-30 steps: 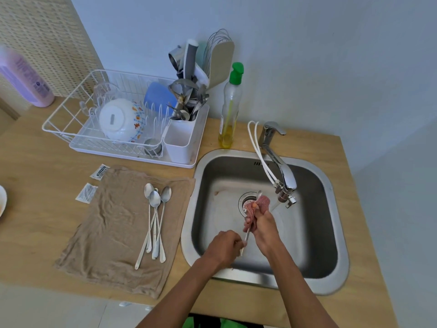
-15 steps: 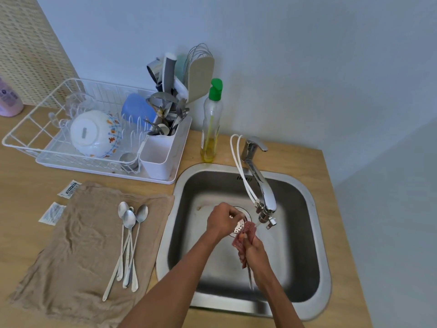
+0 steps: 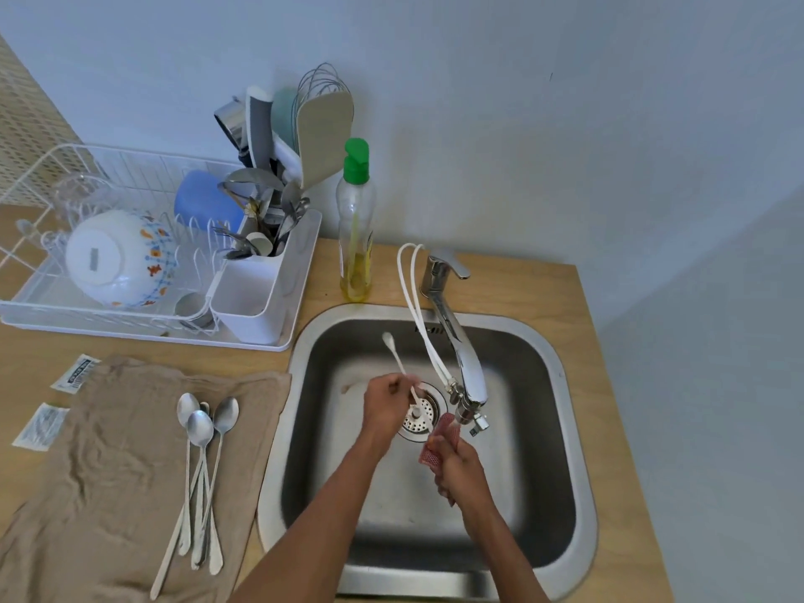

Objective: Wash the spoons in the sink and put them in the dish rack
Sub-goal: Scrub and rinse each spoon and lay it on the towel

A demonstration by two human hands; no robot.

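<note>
One spoon (image 3: 398, 364) in left hand (image 3: 385, 406), seemingly pulled from scrubber (image 3: 438, 435) in right hand (image 3: 457, 468)

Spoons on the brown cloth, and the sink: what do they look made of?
The long-handled silver spoons on the crumpled brown cloth look like polished metal, probably stainless steel: their bowls give bright, mirror-like highlights. The square grey sink looks like brushed stainless steel: its sheen is duller and softer, with blurred reflections.
</note>
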